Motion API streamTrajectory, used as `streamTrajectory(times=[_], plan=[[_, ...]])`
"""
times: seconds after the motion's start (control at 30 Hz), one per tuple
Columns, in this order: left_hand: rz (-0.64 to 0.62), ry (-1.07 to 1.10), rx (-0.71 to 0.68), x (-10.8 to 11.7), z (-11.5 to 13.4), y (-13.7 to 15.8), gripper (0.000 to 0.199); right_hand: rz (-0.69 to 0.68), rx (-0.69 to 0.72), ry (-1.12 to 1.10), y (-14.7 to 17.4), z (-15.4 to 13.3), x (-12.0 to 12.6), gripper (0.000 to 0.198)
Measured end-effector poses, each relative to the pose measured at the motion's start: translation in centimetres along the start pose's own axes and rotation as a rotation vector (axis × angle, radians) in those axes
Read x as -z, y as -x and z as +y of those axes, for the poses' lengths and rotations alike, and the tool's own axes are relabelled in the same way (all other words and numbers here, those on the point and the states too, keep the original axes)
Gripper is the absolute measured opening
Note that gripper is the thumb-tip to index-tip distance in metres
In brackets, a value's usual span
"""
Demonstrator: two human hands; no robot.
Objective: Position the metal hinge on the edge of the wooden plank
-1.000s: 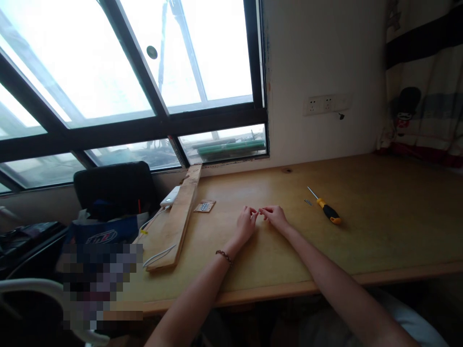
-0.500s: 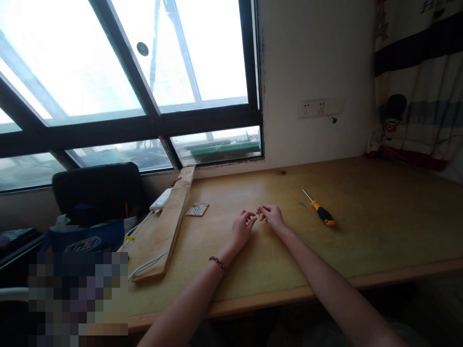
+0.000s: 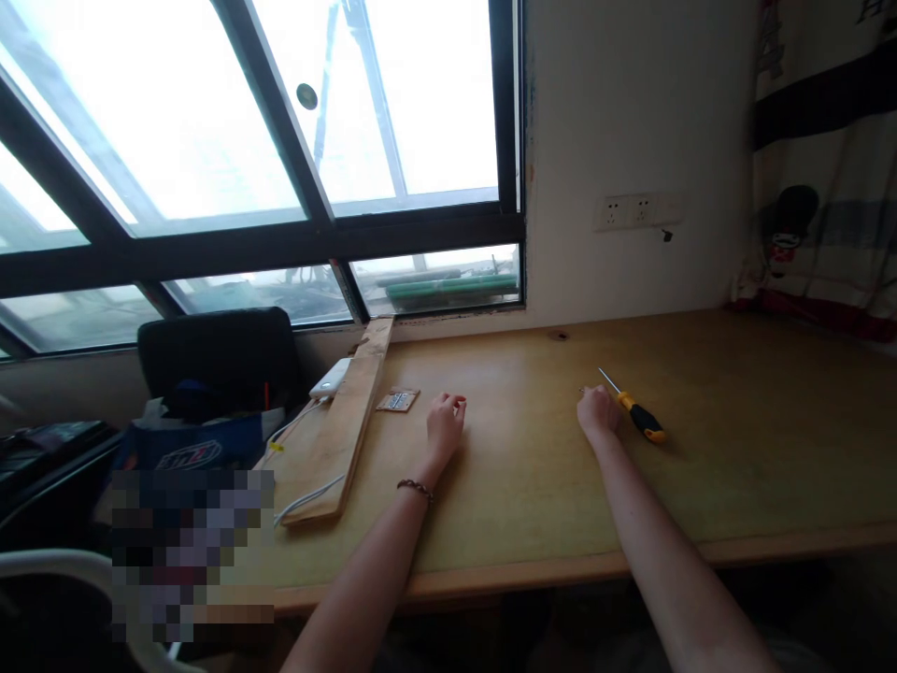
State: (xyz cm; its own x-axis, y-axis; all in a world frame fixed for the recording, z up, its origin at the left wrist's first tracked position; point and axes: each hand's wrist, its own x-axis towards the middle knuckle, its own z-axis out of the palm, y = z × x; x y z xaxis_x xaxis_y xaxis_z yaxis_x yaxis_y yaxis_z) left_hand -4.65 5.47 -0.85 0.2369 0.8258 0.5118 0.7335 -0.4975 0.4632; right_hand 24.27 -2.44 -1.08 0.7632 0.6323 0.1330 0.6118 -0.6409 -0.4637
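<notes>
We see the hands parted, joint fingerwork broken off: right hand (image 3: 597, 411) just beside the yellow-black screwdriver (image 3: 640, 420) on the desk (image 3: 519, 523), fingers hidden, grip unclear; left hand (image 3: 444, 425) loosely curled near the small square board (image 3: 399, 401), can't tell if holding.

My left hand (image 3: 445, 428), mid-frame: bare, slim-fingered. Around its wrist (image 3: 429, 467), a thin dark-brown bracelet (image 3: 416, 487), knobbly; beads or braid, I can't tell. My right hand (image 3: 598, 413), right of centre, also bare. Both forearms (image 3: 375, 575) uncovered, slender, tapering up from the bottom edge.
</notes>
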Motion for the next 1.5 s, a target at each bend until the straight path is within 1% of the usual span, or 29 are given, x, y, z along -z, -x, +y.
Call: streamTrajectory(times=[0.1, 0.2, 0.27, 0.4, 0.53, 0.77, 0.93, 1.13, 1.23, 1.3, 1.37, 1.43, 1.5], plan=[[0.057, -0.118, 0.034, 0.9, -1.8, -0.6, 0.025, -0.003, -0.021, 0.004, 0.0, 0.0, 0.1, 0.04], [0.106, -0.238, 0.055, 1.7, -3.3, -0.9, 0.027, -0.014, -0.001, 0.027, 0.0, 0.1, 0.2, 0.038], [0.115, -0.302, 0.086, 2.0, -4.1, -0.9, 0.027, -0.01, 0.013, 0.039, 0.0, 0.2, 0.2, 0.037], [0.051, -0.39, 0.146, 2.1, -5.2, -0.9, 0.029, -0.011, -0.013, 0.026, 0.0, 0.2, 0.2, 0.038], [-0.041, -0.42, 0.147, 1.6, -5.8, -0.8, 0.035, -0.013, 0.0, 0.007, -0.1, 0.3, 0.0, 0.035], [-0.072, -0.421, 0.1, 1.0, -5.6, -0.8, 0.04, 0.009, -0.04, -0.054, -0.3, 0.4, -0.2, 0.035], [-0.071, -0.411, 0.079, 0.8, -4.6, -0.5, 0.04, -0.007, -0.07, -0.074, -0.5, 0.3, -0.4, 0.038], [-0.109, -0.341, -0.039, 0.0, -2.2, 0.3, 0.041, -0.002, -0.029, -0.013, -0.4, 0.5, -0.4, 0.037], [-0.093, -0.349, -0.067, 0.3, -1.7, 0.1, 0.041, 0.022, 0.01, 0.025, -0.3, 0.6, -0.2, 0.035], [-0.045, -0.385, -0.038, 1.4, -2.0, -0.3, 0.04, 0.044, 0.016, 0.034, -0.1, 0.7, 0.0, 0.036], [0.039, -0.439, 0.046, 3.0, -2.9, -0.9, 0.041, 0.054, 0.016, 0.03, 0.1, 0.5, 0.1, 0.037], [0.145, -0.496, 0.185, 4.9, -4.2, -1.4, 0.041, 0.058, 0.038, 0.013, 0.4, 0.2, 0.3, 0.035], [0.212, -0.538, 0.339, 6.6, -5.8, -1.6, 0.045, 0.057, 0.1, 0.0, 0.8, -0.3, 0.4, 0.033]])
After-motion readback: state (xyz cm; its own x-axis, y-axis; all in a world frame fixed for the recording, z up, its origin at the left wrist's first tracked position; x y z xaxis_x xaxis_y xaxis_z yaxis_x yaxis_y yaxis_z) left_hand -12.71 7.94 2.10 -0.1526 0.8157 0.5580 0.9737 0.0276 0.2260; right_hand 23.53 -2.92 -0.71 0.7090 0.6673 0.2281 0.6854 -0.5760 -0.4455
